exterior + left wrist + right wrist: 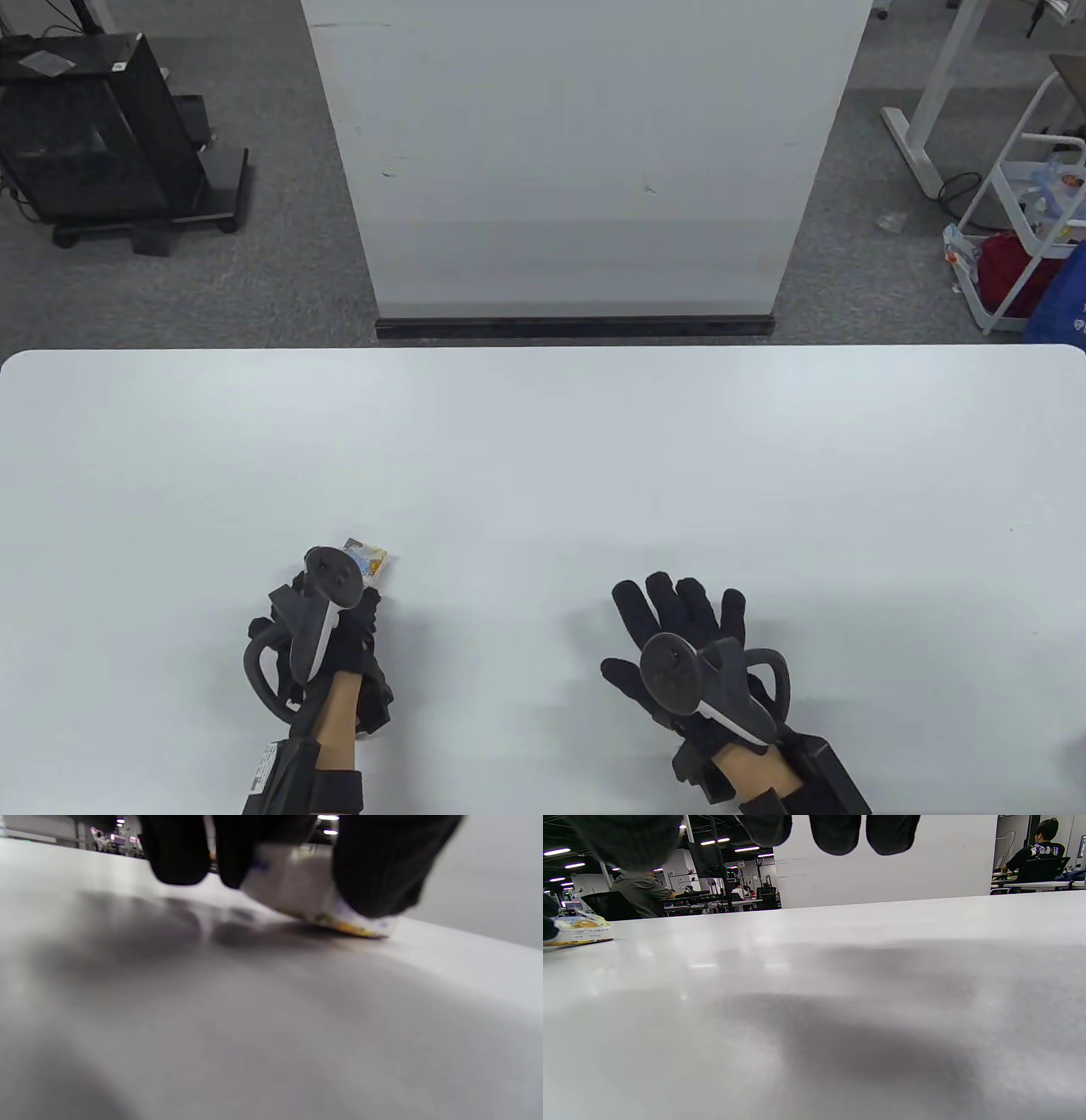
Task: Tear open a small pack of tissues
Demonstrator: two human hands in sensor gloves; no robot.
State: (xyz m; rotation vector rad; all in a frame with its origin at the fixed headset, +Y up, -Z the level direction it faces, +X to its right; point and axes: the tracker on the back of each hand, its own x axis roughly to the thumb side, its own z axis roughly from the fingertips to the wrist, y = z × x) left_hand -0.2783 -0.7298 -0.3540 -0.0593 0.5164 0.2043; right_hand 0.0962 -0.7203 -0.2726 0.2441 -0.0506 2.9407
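A small tissue pack (368, 559) with a white, yellow and blue print lies near the table's front left. My left hand (361, 598) holds it: in the left wrist view the pack (305, 891) sits between my gloved fingers (373, 870), its lower edge tilted down onto the table. Most of the pack is hidden under the hand and tracker in the table view. My right hand (679, 611) lies open and empty, fingers spread, flat over the table at the front right. The pack also shows at the far left of the right wrist view (577, 929).
The white table (543, 458) spans the view. A white panel (577, 161) stands beyond the far edge. A black cart (102, 136) is on the floor at the back left, a white trolley (1035, 204) at the back right.
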